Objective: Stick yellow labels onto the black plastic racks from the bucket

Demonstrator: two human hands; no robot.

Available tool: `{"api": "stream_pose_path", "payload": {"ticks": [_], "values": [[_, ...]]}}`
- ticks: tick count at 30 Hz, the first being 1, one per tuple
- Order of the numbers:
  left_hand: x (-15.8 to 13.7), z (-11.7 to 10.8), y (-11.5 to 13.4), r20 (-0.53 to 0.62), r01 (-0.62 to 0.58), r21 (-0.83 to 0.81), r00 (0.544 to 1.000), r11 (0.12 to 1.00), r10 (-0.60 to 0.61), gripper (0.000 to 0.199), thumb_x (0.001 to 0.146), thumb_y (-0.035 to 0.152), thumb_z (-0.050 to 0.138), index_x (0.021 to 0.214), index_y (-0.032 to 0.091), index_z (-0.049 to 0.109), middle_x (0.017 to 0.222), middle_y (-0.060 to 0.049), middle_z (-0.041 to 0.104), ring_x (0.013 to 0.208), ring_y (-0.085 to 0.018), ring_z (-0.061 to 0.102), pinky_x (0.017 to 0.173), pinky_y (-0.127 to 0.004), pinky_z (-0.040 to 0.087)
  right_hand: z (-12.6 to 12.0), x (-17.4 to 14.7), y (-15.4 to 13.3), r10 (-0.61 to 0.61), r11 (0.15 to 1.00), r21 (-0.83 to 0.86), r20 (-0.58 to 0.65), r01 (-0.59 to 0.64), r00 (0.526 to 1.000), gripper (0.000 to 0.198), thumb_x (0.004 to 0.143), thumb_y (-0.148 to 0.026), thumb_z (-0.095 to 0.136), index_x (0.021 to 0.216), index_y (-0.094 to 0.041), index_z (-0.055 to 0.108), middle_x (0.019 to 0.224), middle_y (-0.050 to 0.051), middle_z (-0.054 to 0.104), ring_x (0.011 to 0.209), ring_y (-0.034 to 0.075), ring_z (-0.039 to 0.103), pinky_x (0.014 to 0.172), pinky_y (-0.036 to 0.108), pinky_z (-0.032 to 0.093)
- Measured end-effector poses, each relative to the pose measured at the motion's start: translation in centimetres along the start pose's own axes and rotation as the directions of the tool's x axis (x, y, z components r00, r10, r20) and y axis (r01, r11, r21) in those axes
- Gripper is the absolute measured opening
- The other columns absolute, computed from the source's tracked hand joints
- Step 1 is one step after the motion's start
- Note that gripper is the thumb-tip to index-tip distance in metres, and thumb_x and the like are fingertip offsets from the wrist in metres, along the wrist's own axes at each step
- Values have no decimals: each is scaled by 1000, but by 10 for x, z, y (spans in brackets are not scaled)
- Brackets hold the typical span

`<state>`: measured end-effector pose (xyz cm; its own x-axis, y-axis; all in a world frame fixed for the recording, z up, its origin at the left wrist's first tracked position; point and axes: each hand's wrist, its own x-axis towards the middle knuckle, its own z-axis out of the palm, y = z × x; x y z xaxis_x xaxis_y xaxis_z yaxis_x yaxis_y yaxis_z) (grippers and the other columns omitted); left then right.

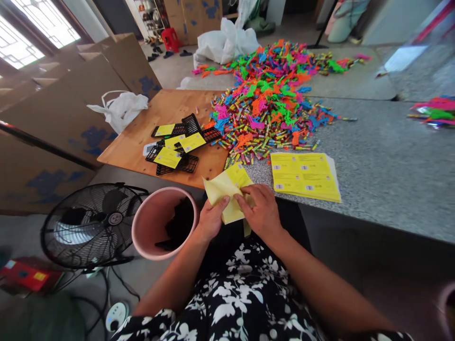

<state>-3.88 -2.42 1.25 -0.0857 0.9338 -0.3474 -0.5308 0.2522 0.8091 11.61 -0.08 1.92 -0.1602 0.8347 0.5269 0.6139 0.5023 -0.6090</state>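
A yellow label sheet (pixel 216 187) is bent in front of my body, its pale side partly turned up. My left hand (pixel 211 219) pinches its lower left part between thumb and fingers. On the opposite side, my right hand (pixel 263 210) is closed on the sheet with thumb and fingertips. To the right, a stack of yellow printed label sheets (pixel 305 174) lies on the grey speckled tabletop (pixel 377 170). Several black plastic racks (pixel 192 124), some with yellow labels on them, lie on the wooden board to the left.
A heap of colourful plastic toy guns and small tubes (pixel 263 113) covers the table's middle. Below the wooden board (pixel 124 149) stand a pink bucket (pixel 142 227) with dark contents and a black floor fan (pixel 92 222). Cardboard boxes (pixel 71 102) and a white bag (pixel 124 108) are at left.
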Motion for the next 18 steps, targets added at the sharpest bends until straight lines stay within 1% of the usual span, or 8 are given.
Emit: {"api": "stream_pose_path", "payload": {"ticks": [2, 4, 6, 8, 10, 12, 14, 18], "values": [[-1, 4, 2, 3, -26, -13, 1000, 1000, 26, 50, 63, 39, 93, 105, 16, 77, 106, -9, 79, 109, -31, 73, 93, -41, 59, 0, 0, 1, 4, 1000, 9, -11, -4, 1000, 17, 103, -36, 56, 96, -23, 65, 93, 5, 70, 94, 24, 64, 97, 43, 48], [-2, 8, 5, 13, -37, -33, 999, 999, 38, 50, 63, 38, 94, 105, 17, 77, 108, -9, 79, 113, -32, 72, 96, -41, 59, 1, -1, 1, 5, 1000, 18, -37, -4, 999, 17, 103, -35, 57, 94, -23, 63, 90, 5, 69, 92, 24, 64, 96, 43, 49], [-3, 12, 7, 14, -48, -46, 999, 998, 49, 49, 64, 38, 93, 105, 17, 77, 109, -8, 79, 113, -31, 71, 97, -40, 58, 2, -3, 0, 22, 1000, 22, -83, -21, 996, 18, 101, -40, 60, 99, -22, 62, 95, 7, 69, 96, 25, 64, 95, 43, 51], [-4, 14, 7, 12, -59, -47, 998, 997, 59, 48, 65, 38, 93, 105, 17, 77, 108, -8, 79, 112, -30, 72, 96, -39, 58, 2, -4, -1, 40, 999, 28, -123, -37, 992, 25, 100, -45, 61, 110, -21, 62, 105, 10, 68, 104, 27, 63, 97, 44, 52], [-4, 15, 6, 11, -50, -36, 999, 998, 51, 49, 65, 39, 93, 105, 17, 77, 107, -9, 79, 109, -30, 73, 95, -39, 59, 2, -5, -3, 34, 999, 40, -122, -29, 992, 28, 100, -45, 61, 115, -21, 63, 110, 11, 68, 109, 27, 63, 101, 44, 51], [-4, 15, 5, 1, -38, -24, 999, 999, 38, 50, 64, 40, 93, 105, 16, 77, 106, -9, 79, 105, -31, 74, 92, -40, 60, 1, -5, -5, 24, 998, 57, -106, -18, 994, 24, 101, -41, 61, 113, -22, 66, 109, 11, 70, 108, 26, 64, 101, 44, 51], [-5, 14, 3, -13, -24, -19, 1000, 1000, 24, 51, 62, 41, 93, 103, 15, 77, 103, -10, 80, 103, -32, 75, 90, -40, 60, 0, -4, -6, 41, 995, 89, -97, -33, 994, 19, 101, -38, 60, 107, -22, 68, 104, 9, 71, 103, 24, 65, 99, 43, 51], [-5, 13, 3, -43, 29, -42, 999, 999, -31, 52, 60, 38, 95, 102, 14, 77, 99, -10, 80, 101, -33, 76, 91, -42, 61, -3, -2, -8, 128, 971, 211, -75, -110, 989, 19, 102, -37, 57, 98, -22, 68, 97, 7, 71, 98, 23, 66, 93, 40, 53]]}}
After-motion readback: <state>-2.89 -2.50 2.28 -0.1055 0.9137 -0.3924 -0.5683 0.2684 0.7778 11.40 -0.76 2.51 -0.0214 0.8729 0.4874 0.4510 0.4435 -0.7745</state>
